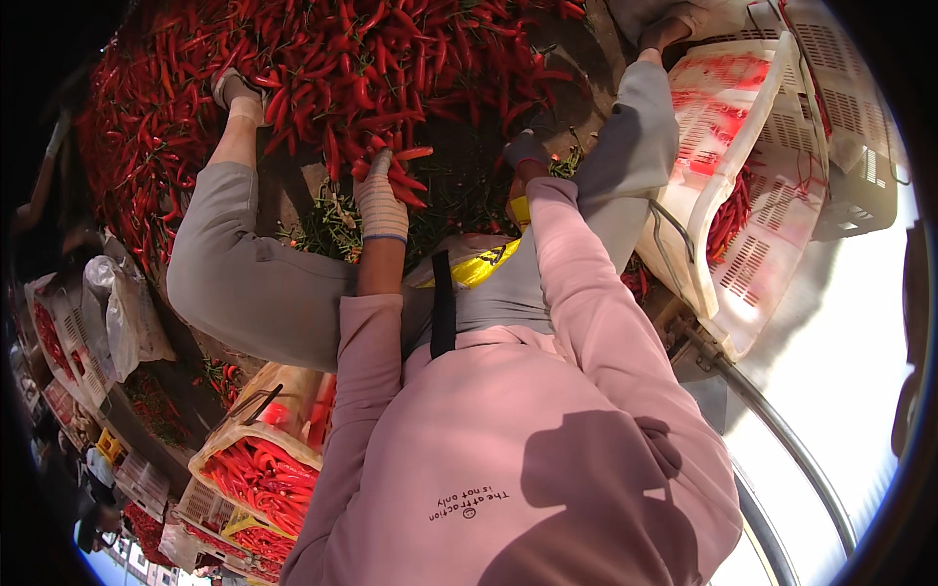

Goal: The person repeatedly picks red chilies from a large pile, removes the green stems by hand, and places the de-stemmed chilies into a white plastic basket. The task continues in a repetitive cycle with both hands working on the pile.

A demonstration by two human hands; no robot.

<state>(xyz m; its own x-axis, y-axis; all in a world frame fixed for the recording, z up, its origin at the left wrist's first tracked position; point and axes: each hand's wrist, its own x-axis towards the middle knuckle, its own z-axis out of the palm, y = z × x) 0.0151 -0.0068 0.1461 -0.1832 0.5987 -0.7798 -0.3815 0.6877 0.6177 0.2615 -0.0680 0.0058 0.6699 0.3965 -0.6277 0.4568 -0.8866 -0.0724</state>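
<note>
My left hand, in a striped knit glove, is closed around several red chili peppers that stick out past its fingers. My right hand wears a dark glove and is partly in shadow near my right knee; whether it holds anything cannot be made out. A large heap of red chili peppers spreads over the ground beyond both hands. Green stems lie scattered on the ground between my legs, below the heap. A yellow plastic bag lies at my lap.
A white plastic crate with red peppers inside lies tipped on the right, beside a curved metal rail. At the lower left, another crate holds red peppers. White plastic bags and further crates stand at the far left.
</note>
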